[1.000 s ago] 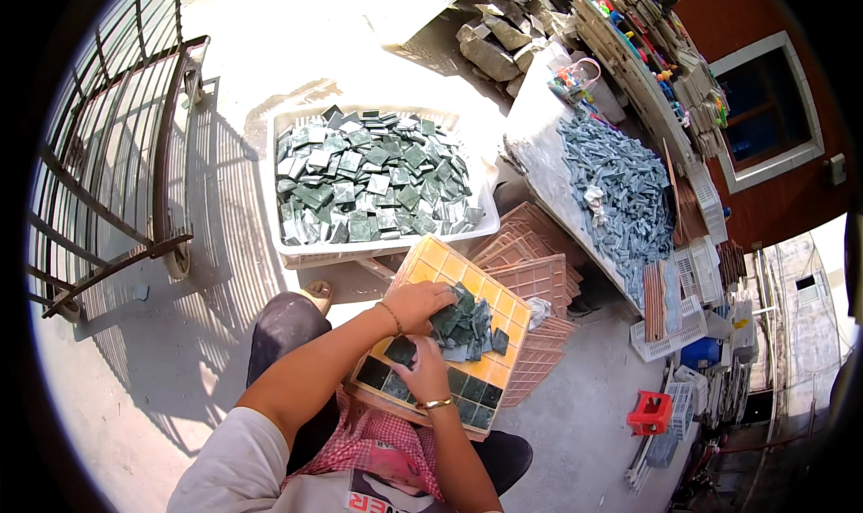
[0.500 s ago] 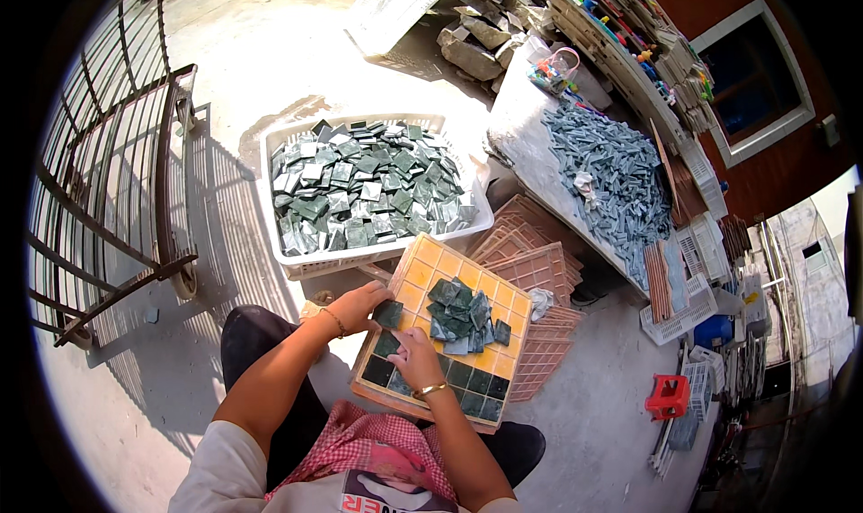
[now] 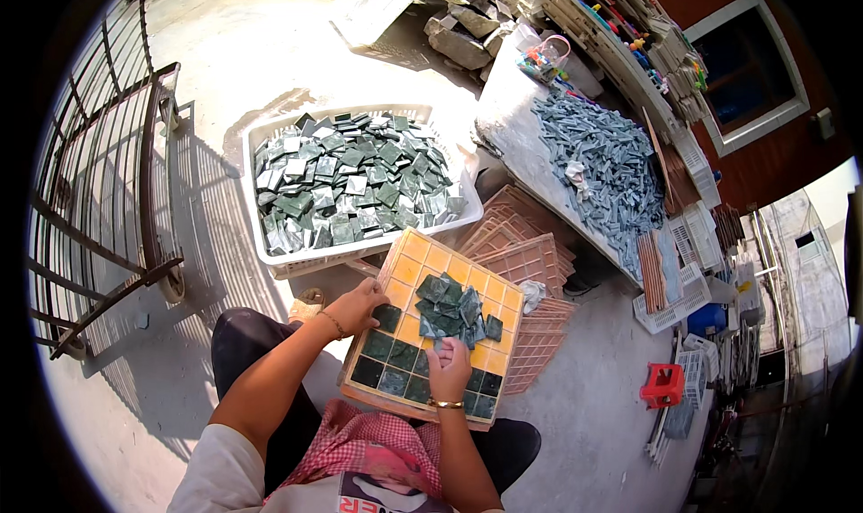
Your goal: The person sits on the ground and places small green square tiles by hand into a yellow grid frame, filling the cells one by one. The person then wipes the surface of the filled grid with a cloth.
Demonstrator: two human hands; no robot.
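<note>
Dark green tile [image 3: 387, 317], toward 10 o'clock on the yellow grid board [image 3: 404, 270]: half a second ago raised in the left hand [image 3: 363, 304], now apparently flat in its cell. Left fingers curl at its 10 o'clock edge; cannot tell whether they grip. Right hand [image 3: 449, 370] has shifted to the loose tile pile's [image 3: 443, 302] 6 o'clock edge, fingers bent, hold unclear. Inference: one more cell filled.

Tile heap [image 3: 449, 304] on gridded tray [image 3: 406, 267], tile-filled basket [image 3: 310, 260] beyond, stacked trays [image 3: 532, 263] right, wheeled rack [image 3: 146, 189] left
</note>
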